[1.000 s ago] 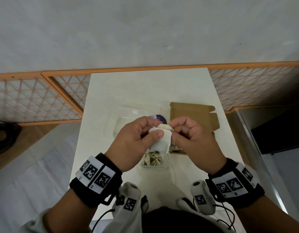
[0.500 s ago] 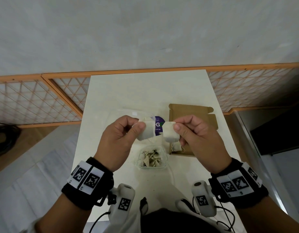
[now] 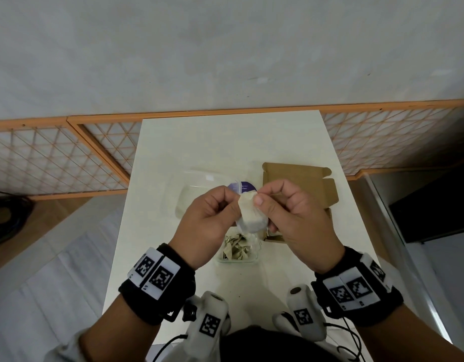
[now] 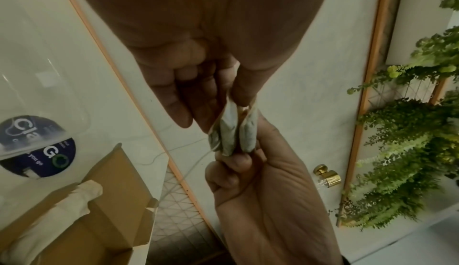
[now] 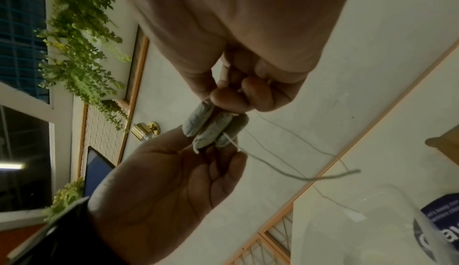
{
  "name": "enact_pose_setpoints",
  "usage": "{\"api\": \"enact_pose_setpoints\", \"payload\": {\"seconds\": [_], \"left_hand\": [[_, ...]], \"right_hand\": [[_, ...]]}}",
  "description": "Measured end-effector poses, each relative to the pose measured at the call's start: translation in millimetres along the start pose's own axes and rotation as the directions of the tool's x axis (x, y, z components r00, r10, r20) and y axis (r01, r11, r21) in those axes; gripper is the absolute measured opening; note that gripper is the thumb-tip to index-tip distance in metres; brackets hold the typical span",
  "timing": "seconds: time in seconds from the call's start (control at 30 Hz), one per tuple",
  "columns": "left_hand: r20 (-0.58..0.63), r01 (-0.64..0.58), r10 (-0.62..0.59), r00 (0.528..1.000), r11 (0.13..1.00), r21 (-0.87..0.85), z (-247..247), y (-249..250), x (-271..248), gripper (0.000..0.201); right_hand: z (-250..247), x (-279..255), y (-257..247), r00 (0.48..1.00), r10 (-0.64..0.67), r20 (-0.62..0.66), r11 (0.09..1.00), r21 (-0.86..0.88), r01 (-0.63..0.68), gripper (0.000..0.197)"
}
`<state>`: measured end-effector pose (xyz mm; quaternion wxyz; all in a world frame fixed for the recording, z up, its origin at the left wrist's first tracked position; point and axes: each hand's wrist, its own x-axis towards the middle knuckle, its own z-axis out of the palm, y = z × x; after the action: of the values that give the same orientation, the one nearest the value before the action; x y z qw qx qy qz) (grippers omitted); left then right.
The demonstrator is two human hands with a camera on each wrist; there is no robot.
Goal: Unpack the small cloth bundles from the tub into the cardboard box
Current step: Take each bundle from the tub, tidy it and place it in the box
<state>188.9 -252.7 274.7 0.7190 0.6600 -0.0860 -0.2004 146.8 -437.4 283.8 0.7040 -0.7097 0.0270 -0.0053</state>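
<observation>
Pinching cloth bundle [image 3: 250,216] between both hands [image 3: 251,205], fingers curled tight, above tub [image 3: 238,250]; risking loose string [image 5: 298,177] snagging, bundle dropping short of cardboard box [image 3: 298,178]

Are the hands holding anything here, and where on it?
Yes: both hold one small cloth bundle. The left hand grips its left side; the right hand pinches its top end.

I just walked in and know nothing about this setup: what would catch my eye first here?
Both hands, the left hand and the right hand, pinch one small off-white cloth bundle above the white table. Under them sits a clear plastic tub of pale scraps, with an open brown cardboard box behind on the right.
</observation>
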Motion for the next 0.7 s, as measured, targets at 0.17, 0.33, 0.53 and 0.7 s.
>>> {"api": "enact_pose_setpoints", "payload": {"seconds": [0.17, 0.33, 0.53, 0.7], "left_hand": [[-0.049, 0.025, -0.024, 0.999, 0.999, 0.02, 1.8, -0.1, -2.7, 0.018], [-0.078, 0.033, -0.033, 0.996, 0.999, -0.001, 4.4, -0.5, -4.0, 0.021], [-0.05, 0.084, -0.085, 0.995, 0.996, -0.01, 3.3, -3.6, -2.9, 0.027], [-0.048, 0.027, -0.019, 0.999, 0.987, 0.159, -2.2, -17.4, 4.6, 0.016]], "right_hand": [[4.6, 0.0, 7.0, 0.998, -0.062, -0.003, 0.995, -0.078, 0.062, 0.005], [9.1, -0.3, 12.9, 0.994, -0.092, -0.057, 0.986, -0.145, 0.083, 0.006], [13.0, 2.1, 24.8, 0.991, -0.115, -0.06, 0.968, -0.231, 0.099, 0.01], [6.7, 3.4, 36.7, 0.997, -0.058, -0.049, 0.975, -0.215, 0.046, 0.012]]}}
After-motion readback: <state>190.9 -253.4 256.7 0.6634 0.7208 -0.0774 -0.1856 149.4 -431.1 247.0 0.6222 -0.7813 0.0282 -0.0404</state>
